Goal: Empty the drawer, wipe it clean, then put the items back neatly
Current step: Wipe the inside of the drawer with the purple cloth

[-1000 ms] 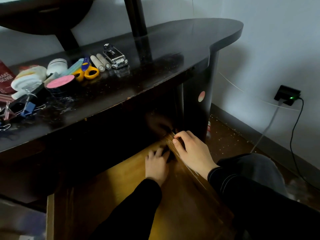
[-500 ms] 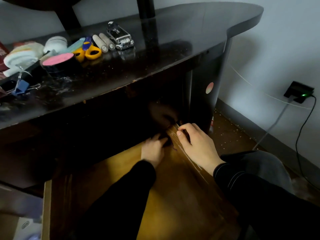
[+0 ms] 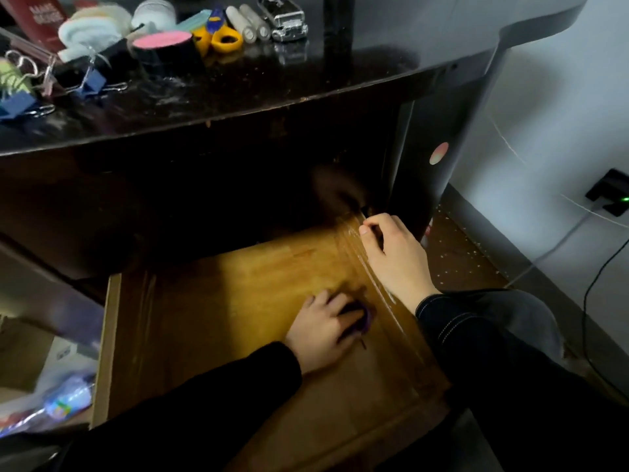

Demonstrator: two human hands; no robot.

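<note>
The wooden drawer [image 3: 211,335] stands pulled out below the dark desk, its bottom bare. My left hand [image 3: 323,330] presses a small dark purple cloth [image 3: 360,323] flat on the drawer floor near the right side. My right hand [image 3: 394,257] rests on the drawer's right wall [image 3: 384,301], fingers curled over its far end. The emptied items lie on the desk top [image 3: 306,80]: yellow scissors [image 3: 223,40], a pink-topped black roll [image 3: 166,51], blue binder clips [image 3: 92,81], two grey cylinders [image 3: 250,27] and a silver stapler [image 3: 287,18].
A red book [image 3: 37,18] and white rolls [image 3: 92,28] sit at the desk's far left. A charger [image 3: 609,195] with a green light hangs on the right wall, cables trailing to the floor. Boxes and a plastic packet [image 3: 61,400] lie left of the drawer.
My left hand has slid the cloth from the drawer's far right corner back toward me along the right side. My right hand has stayed on the drawer wall.
</note>
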